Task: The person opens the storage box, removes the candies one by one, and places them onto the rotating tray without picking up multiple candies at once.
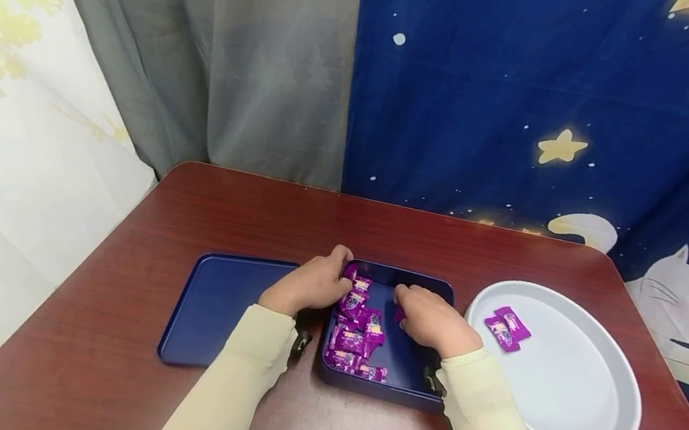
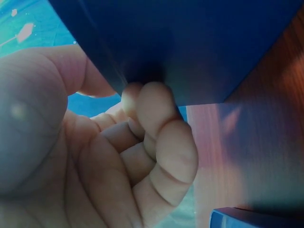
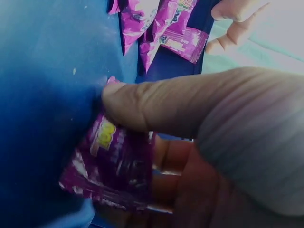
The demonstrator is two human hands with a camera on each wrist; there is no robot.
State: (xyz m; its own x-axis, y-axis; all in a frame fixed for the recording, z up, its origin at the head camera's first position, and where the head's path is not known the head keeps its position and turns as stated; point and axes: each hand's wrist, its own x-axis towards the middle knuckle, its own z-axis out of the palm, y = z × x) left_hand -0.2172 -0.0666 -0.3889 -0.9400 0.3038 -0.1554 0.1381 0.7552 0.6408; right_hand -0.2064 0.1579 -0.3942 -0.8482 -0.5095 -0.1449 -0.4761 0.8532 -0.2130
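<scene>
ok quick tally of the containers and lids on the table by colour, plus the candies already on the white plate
blue tin: 1
blue lid: 1
white plate: 1
purple candies on the white plate: 2
Total: 5
More purple candies lie in the tin, too piled to count. The right hand pinches one; the left hand grips the tin's rim.

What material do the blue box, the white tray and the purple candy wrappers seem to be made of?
Blue box: probably painted metal, thin smooth walls, dull sheen.
White tray: likely plastic, matte, with a moulded rim.
Purple candy wrappers: glossy printed film or foil, crinkled, with crimped ends.
</scene>
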